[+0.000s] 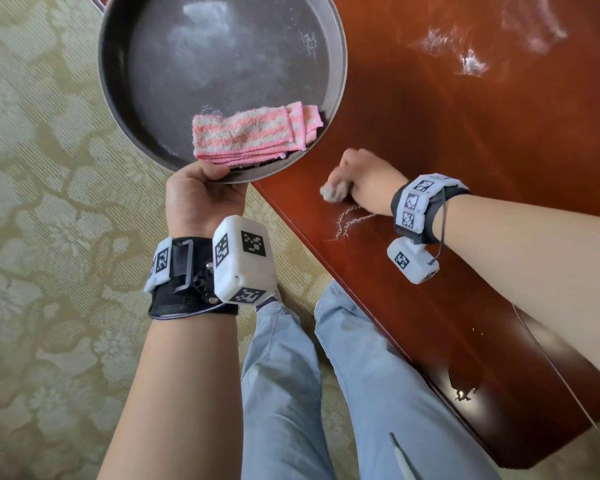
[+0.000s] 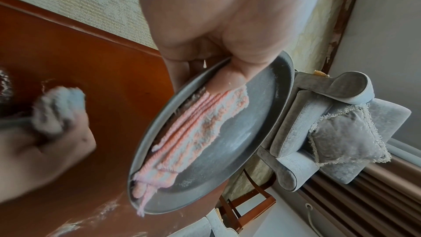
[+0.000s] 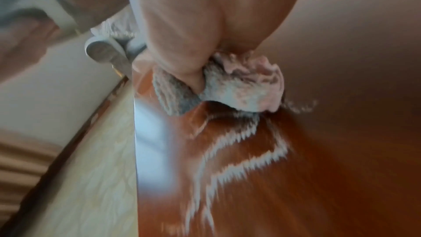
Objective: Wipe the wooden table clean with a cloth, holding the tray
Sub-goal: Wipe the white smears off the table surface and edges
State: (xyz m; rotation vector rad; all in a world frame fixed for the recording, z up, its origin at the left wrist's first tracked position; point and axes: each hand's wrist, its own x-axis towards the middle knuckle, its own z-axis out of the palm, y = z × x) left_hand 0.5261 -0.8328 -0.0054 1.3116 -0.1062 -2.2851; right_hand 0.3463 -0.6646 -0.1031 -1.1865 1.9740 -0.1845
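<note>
My left hand (image 1: 201,195) grips the near rim of a round dark grey tray (image 1: 174,81), held beside the table's edge; the thumb (image 2: 230,78) lies inside the rim, touching a folded pink-and-white towel (image 1: 253,135) in the tray. White powder dusts the tray's floor. My right hand (image 1: 361,178) is bunched round a crumpled grey cloth (image 1: 335,192) pressed on the glossy reddish wooden table (image 1: 447,140) near its edge. In the right wrist view the cloth (image 3: 230,91) sits at the head of thin white powder trails (image 3: 246,152).
More white powder smears (image 1: 471,60) lie on the far part of the table. A patterned beige carpet (image 1: 42,202) covers the floor at left. My jeans-clad legs (image 1: 326,375) stand against the table's edge. A grey armchair (image 2: 330,132) with a cushion stands beyond the tray.
</note>
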